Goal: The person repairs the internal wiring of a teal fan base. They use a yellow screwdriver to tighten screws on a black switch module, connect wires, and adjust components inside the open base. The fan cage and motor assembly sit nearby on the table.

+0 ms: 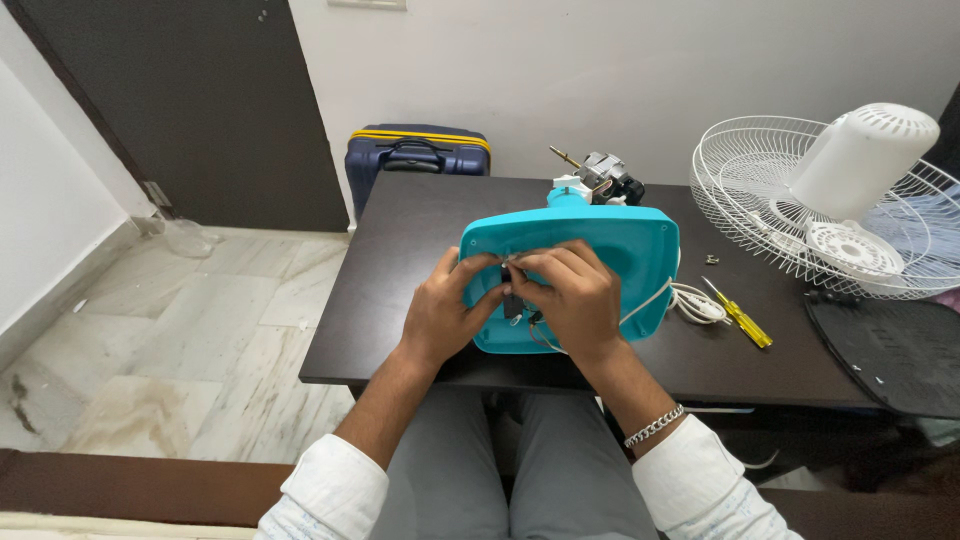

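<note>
One turquoise fan base is tipped up on the dark surface, underside turned toward the camera, near the front edge at centre. A small black part and thin wires are pinched at its open underside between both hands; the left hand is closed in a narrow grip on the wires, the right hand likewise closed on them from the other side. One motor assembly with a brass shaft is seen behind the base. One white cord is coiled just beside the base's right edge. One yellow-handled screwdriver lies near the cord. One white wire fan guard and one white motor cover are set at the right end. One blue suitcase stands on the pale marble floor behind the surface, against the white wall, beside one dark door
</note>
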